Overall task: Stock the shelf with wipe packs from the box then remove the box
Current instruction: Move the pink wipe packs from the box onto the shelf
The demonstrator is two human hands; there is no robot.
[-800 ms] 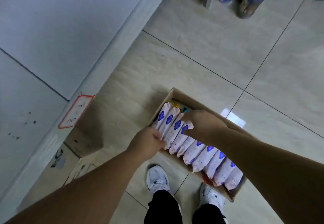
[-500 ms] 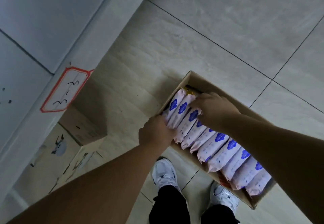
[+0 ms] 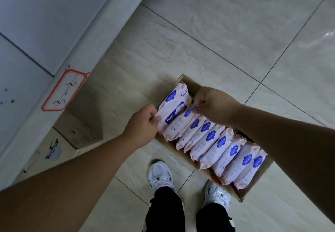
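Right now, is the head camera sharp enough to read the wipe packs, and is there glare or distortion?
Head view: dim, bluish light; BABY reads on the raised pack, smaller print is too soft; a glare patch on the floor tile at right; grout lines look nearly straight, little lens bending.

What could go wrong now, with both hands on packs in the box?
The left hand grips the raised end pack only at its edge; it may slip. The right hand pinches the top seam of the next pack, which might tear or slip. The box lies right before the shoes: possible trip.
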